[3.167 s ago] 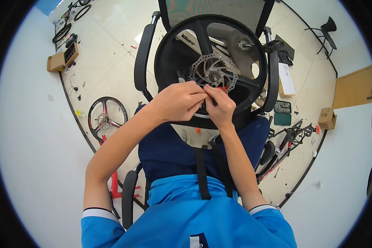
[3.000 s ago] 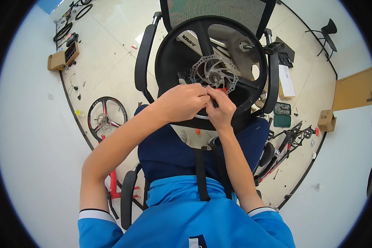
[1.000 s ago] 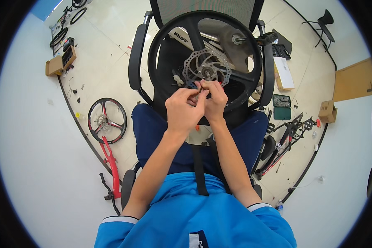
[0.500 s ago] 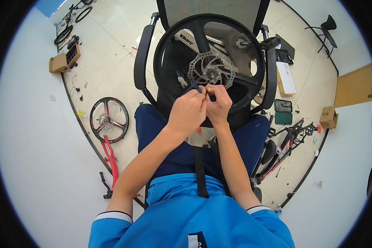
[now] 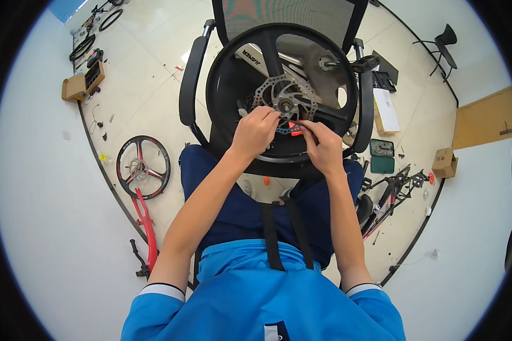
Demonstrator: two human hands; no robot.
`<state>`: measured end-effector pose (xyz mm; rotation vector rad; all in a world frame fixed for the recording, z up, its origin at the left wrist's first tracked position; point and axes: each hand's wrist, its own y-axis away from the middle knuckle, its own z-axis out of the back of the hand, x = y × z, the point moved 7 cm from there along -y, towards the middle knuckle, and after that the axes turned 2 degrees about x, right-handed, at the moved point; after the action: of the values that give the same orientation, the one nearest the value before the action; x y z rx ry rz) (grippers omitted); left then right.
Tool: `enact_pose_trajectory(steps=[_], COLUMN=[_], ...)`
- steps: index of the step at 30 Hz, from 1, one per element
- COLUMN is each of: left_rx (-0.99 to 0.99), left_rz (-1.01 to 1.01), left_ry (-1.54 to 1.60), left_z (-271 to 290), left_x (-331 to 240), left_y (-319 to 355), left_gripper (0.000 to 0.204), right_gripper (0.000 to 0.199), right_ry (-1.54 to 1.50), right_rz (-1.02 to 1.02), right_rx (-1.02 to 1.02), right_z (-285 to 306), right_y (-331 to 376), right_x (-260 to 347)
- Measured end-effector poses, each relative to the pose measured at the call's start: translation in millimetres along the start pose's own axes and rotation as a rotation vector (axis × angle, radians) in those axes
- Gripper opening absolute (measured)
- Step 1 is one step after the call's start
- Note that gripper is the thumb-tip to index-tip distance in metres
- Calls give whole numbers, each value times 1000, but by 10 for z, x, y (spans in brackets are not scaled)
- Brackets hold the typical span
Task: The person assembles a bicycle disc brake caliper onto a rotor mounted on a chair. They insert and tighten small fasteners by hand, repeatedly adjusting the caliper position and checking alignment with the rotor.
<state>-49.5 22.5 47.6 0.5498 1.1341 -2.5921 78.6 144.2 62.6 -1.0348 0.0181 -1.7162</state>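
Note:
In front of me a black spoked bicycle wheel [image 5: 213, 74] lies flat on an office chair, with a silver disc brake rotor [image 5: 263, 94] around its hub. Over the rotor's near edge my left hand [image 5: 257, 132] is closed in a pinch on one end of a thin dark rod [image 5: 290, 120], perhaps a hex key. The other end runs into the closed fingers of my right hand [image 5: 322, 145]. Between the hands an orange-red piece [image 5: 295, 129] shows on the wheel. My fingers hide the rod's ends.
The chair's armrests [image 5: 194, 79] flank the wheel. To the left lie another wheel [image 5: 165, 165] and a red frame part [image 5: 147, 221]. At right are a green case [image 5: 382, 165], a bicycle frame [image 5: 384, 202], a white box [image 5: 385, 108] and a carton [image 5: 444, 163].
My hands have drawn apart, the right one moving right and down. The thin rod between them and the orange-red piece now show. The view has shifted slightly.

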Motion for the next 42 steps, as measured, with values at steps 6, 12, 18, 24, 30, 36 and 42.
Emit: enact_pose_trajectory(steps=[6,12,18,24,30,36,42], left_rx=[-24,-56,-79,59,144,152,158], left_rz=[28,114,118,3,-23,-36,-34], left_ry=[-1,22,43,23,-1,16,20], left_z=[-145,-217,-248,-245,-264,-267,-253], left_x=[60,63,69,79,108,124,141], left_y=[-4,47,45,-16,-9,-29,-31], left_gripper=[12,11,12,13,12,11,12], right_gripper=[13,14,16,14,13,11,12], right_ry=[103,173,123,-37,-56,-210,-313], right_rz=[26,156,199,-112,-182,-395,-454], right_rx=[-2,31,83,-1,-203,-377,-252], right_z=[22,80,63,-41,-254,-563,-604], right_y=[-147,-379,-424,-57,299,626,604], right_x=[-116,-148,-276,-405,-393,-462,-572])
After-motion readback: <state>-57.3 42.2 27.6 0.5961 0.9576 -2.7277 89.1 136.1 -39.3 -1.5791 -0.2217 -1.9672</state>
